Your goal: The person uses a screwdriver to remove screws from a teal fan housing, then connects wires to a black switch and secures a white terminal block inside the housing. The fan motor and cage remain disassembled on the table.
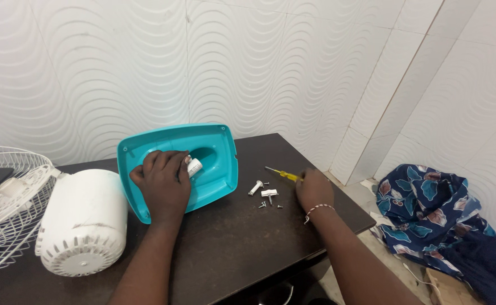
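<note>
Forearms: both reach from the near edge of the dark brown worktop (231,248) toward its middle.
Left hand (163,183): lies palm down on the turquoise plastic fan base cover (214,152), fingers (171,162) curled around a small white cylindrical part (194,166) sitting in the cover's recess.
Right hand (314,189): rests near the right edge of the worktop, fingers closed on the yellow-handled screwdriver (282,174); a beaded bracelet circles the wrist.
Step in hand: as I judge it, the left hand steadies the cover and the white part while the right takes up the screwdriver.
Next move calls for: bringing the screwdriver tip across to the cover while the left hand holds it flat, and keeping the loose screws from rolling.
Cover's look: shallow, rounded-rectangular tray shape lying hollow side up, raised rim, small screw holes at the corners, glossy; it lies near the far edge, mid-worktop.
Loose hardware: small screws and white plastic pieces (265,195) lie between the two hands.
Left corner: white ribbed fan motor housing (81,223) beside a white wire fan guard (5,197).
Floor, right: blue floral cloth (428,209).
</note>
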